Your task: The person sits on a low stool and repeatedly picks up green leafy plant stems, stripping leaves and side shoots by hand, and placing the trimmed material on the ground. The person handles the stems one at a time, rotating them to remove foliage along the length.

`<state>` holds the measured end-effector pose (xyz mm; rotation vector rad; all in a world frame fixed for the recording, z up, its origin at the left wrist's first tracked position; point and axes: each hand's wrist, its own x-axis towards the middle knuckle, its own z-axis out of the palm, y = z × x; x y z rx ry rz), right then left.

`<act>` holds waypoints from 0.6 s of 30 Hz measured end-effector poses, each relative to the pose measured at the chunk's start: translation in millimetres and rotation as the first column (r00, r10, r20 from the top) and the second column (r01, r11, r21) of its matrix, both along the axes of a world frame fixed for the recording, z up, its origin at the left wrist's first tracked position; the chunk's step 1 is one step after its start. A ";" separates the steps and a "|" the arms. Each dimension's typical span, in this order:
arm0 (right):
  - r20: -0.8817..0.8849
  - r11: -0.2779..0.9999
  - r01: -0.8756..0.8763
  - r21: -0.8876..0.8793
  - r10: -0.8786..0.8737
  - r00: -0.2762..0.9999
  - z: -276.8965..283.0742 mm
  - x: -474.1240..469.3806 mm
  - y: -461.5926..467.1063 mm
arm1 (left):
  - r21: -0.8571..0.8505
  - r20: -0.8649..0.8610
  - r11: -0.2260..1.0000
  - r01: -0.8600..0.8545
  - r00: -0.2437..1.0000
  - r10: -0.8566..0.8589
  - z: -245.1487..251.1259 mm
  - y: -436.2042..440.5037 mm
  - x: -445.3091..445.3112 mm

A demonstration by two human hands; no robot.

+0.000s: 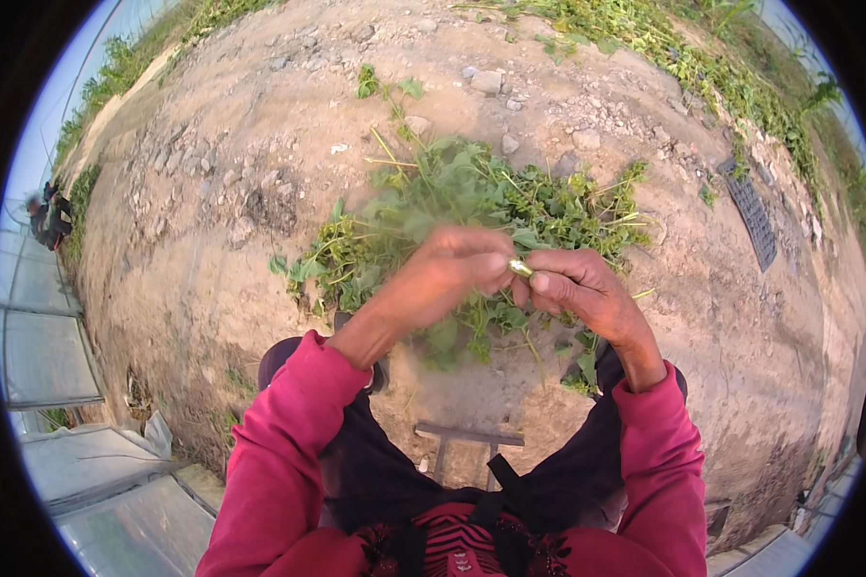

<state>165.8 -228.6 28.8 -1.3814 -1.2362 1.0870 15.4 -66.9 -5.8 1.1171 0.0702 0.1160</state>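
Observation:
A small, shiny, pale green-gold object [519, 267] lies between the fingertips of both hands; its kind cannot be told. My right hand [577, 285] pinches its lower right end between thumb and fingers. My left hand [456, 265], blurred, is at its upper left end, also with leafy green stems [444, 177] that are blurred just beyond it. Whether the left hand grips those stems is unclear. Below and around both hands, a heap of cut leafy vines with small green buds or pods [570, 209] lies on the bare soil.
Stones [486, 81] are scattered over the soil. A dark plastic tray [752, 216] lies at the right. Leafy vines [642, 36] line the upper right. A low seat frame [469, 435] is between my legs. Clear sheeting [50, 360] and another person [50, 216] are at the left.

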 end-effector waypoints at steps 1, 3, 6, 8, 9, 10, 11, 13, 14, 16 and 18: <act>-0.025 1.000 -0.014 -0.010 0.013 1.000 -0.6 0.9 0.0 | -0.016 -0.010 1.000 0.002 1.000 -0.002 0.3 -0.5 -0.9; -0.068 0.998 -0.048 -0.044 0.045 0.997 -3.1 2.9 -1.3 | -0.103 -0.018 0.994 0.024 1.000 -0.026 1.7 -2.5 -3.2; -0.173 0.997 -0.076 -0.030 0.070 0.983 -11.0 3.6 -0.3 | -0.271 0.045 0.961 0.056 0.998 -0.045 4.4 -4.9 -4.3; -0.208 0.998 -0.042 -0.049 0.031 0.978 -15.7 4.3 -0.2 | -0.303 0.053 0.952 0.032 0.998 -0.017 5.5 -5.5 -4.2; -0.201 0.996 -0.006 -0.087 -0.012 0.979 -17.2 4.8 -0.9 | -0.274 0.027 0.962 -0.005 1.000 0.012 5.5 -5.2 -4.0; -0.200 0.995 0.025 -0.097 -0.044 0.979 -19.1 3.4 -0.8 | -0.244 0.000 0.969 -0.043 0.999 0.044 5.6 -4.6 -4.2; -0.199 0.993 0.057 -0.107 -0.077 0.977 -20.4 2.4 -0.8 | -0.217 0.002 0.976 -0.018 1.000 0.019 5.3 -3.7 -4.4; -0.204 0.991 0.107 -0.079 -0.122 0.971 -22.3 -0.9 0.2 | -0.156 0.001 0.987 0.030 1.000 -0.030 4.3 -0.2 -3.4; -0.204 0.989 0.128 -0.068 -0.140 0.969 -22.8 -2.4 0.9 | -0.152 -0.012 0.988 0.022 1.000 -0.024 3.6 0.2 -4.0; -0.180 0.988 0.150 -0.049 -0.156 0.971 -22.3 -4.1 2.3 | -0.122 -0.042 0.992 -0.001 0.999 -0.005 2.2 0.8 -4.3; -0.126 0.986 0.168 0.002 -0.167 0.978 -21.0 -4.5 3.1 | -0.104 -0.045 0.994 -0.017 0.999 0.013 0.8 0.2 -4.1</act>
